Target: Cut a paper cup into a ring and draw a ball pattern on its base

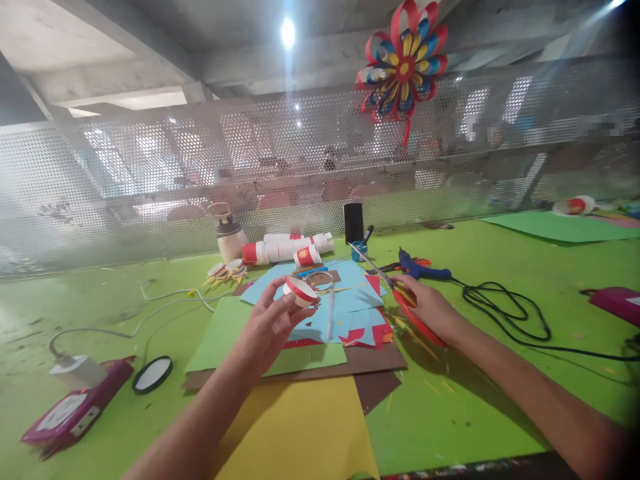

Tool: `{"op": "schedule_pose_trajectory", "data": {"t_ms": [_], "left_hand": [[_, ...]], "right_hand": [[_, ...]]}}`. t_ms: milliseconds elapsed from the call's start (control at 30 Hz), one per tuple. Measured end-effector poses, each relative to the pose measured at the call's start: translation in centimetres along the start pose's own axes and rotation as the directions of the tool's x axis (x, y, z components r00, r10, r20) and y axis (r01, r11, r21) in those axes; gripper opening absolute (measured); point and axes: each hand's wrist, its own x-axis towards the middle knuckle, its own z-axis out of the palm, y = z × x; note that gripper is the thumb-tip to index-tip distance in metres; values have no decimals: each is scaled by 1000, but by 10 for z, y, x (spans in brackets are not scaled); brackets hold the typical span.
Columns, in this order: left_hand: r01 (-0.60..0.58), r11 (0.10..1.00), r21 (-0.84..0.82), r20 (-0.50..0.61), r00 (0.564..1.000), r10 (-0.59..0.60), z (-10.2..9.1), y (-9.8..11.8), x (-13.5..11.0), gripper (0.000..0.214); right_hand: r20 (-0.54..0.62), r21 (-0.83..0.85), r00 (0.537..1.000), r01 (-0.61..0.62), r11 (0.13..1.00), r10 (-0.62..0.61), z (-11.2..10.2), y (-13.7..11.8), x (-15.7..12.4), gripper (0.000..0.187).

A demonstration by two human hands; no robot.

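My left hand (267, 327) is closed round a short piece of paper cup (301, 291), white with a red band, held tilted above the papers. In my right hand (431, 308) is a pair of scissors (374, 264) with red and yellow handles. Its long metal blades point up and to the left, well apart from the cup piece. Beneath my hands lie light blue paper sheets (313, 327), a clear stick (331, 315) and a round ring (323, 283). Scraps of red paper (356, 335) stick out at their edge.
A blue glue gun (423, 268) with a coiled black cord lies at right. Stacked paper cups (285, 250), a bottle (231, 241) and a dark phone-like slab (353, 223) stand behind. Purple power strip (83, 407) at left; yellow paper (300, 427) in front; paper flower (405, 67) hangs above.
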Motion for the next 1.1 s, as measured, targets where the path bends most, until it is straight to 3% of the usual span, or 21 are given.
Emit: {"op": "schedule_pose_trajectory", "data": {"t_ms": [200,367,467,567,700,933,1100], "left_hand": [[3,1000,-20,-68,998,-4,0,3,1,30],[-119,992,-41,-45,992,117,2,5,-1,37],[-187,982,-8,-71,980,186,4,8,-1,42],[-250,966,66,-76,964,255,6,8,-1,42],[-317,936,152,-96,938,334,7,6,-2,48],[-336,913,231,-119,922,369,14,1,-6,50],[-422,834,355,-28,887,461,16,-3,-11,47]], "right_hand": [[44,238,995,79,968,-92,1,-23,-10,41],[221,447,963,39,894,-153,4,-58,-20,40],[300,472,943,-18,882,-141,7,-80,-26,42],[260,477,948,40,878,-185,15,-93,-29,42],[208,485,952,98,869,-223,27,-95,-33,42],[229,473,961,29,881,-154,37,-86,-44,45],[230,457,957,54,888,-177,36,-84,-48,38]]}}
